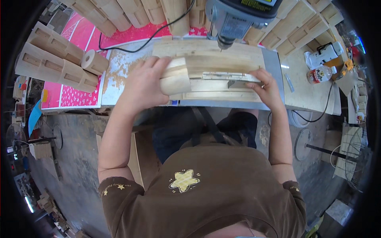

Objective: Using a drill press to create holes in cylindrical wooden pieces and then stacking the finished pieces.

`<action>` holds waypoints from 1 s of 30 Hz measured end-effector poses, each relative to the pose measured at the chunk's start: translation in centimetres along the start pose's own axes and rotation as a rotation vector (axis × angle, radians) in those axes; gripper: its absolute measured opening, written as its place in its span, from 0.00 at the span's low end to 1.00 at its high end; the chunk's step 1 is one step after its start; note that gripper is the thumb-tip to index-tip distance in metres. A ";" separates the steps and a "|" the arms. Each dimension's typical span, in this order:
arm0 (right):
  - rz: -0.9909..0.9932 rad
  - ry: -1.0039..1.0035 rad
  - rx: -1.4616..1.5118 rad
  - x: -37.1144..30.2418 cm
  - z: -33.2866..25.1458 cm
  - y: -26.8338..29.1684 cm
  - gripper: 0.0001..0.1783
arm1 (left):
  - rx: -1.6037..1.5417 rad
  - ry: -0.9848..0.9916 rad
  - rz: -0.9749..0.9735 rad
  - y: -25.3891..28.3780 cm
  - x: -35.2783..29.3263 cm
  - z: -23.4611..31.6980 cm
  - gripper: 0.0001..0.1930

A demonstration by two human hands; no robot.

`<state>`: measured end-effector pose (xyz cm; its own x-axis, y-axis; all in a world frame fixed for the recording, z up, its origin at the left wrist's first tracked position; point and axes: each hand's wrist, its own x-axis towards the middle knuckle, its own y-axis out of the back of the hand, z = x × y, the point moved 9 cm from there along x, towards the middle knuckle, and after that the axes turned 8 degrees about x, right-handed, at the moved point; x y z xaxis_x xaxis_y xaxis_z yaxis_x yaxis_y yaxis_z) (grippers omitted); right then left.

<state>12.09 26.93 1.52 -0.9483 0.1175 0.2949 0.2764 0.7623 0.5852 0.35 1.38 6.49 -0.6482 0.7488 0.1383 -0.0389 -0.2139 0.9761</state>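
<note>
Our workbench (274, 63), with wood in both hands

The bench runs across just past our lap, with sawdust (124, 63) on its left part. Our left hand (143, 83) is spread wide round a pale wooden cylinder (175, 79), with its fingers curled over the left end. The cylinder is above the front middle of the bench; we can't tell if it rests on anything. Our right hand (266, 89) is nearly closed, its thumb and fingers pinching the end of a thin pale strip (226, 75).

To do this well, we think we should hold the cylinder snugly, since round wood likes to roll. A light, even pinch should help keep the strip straight. Our fingertips are best kept away from the drill bit (221, 50), which hangs under the drill press (234, 23), a bit past the wood. Farther back, slotted wooden pieces (133, 12) stand close together, so we had better move our elbows and the wood gently.
</note>
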 end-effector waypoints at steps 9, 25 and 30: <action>-0.099 -0.070 0.103 0.2 1.0 -0.4 0.14 | 0.049 0.006 -0.241 -5.0 0.4 3.3 0.40; 0.088 0.092 -0.217 0.4 0.0 0.4 0.20 | -1.069 0.060 0.470 -11.3 -0.9 3.4 0.42; 0.149 0.065 -0.286 2.4 0.9 0.6 0.20 | -0.591 0.161 0.541 -11.0 -0.3 2.7 0.32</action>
<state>9.81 28.22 1.94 -0.8846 0.1668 0.4355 0.4530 0.5290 0.7176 2.98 5.20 -3.84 -0.7920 0.3576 0.4948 -0.0552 -0.8491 0.5253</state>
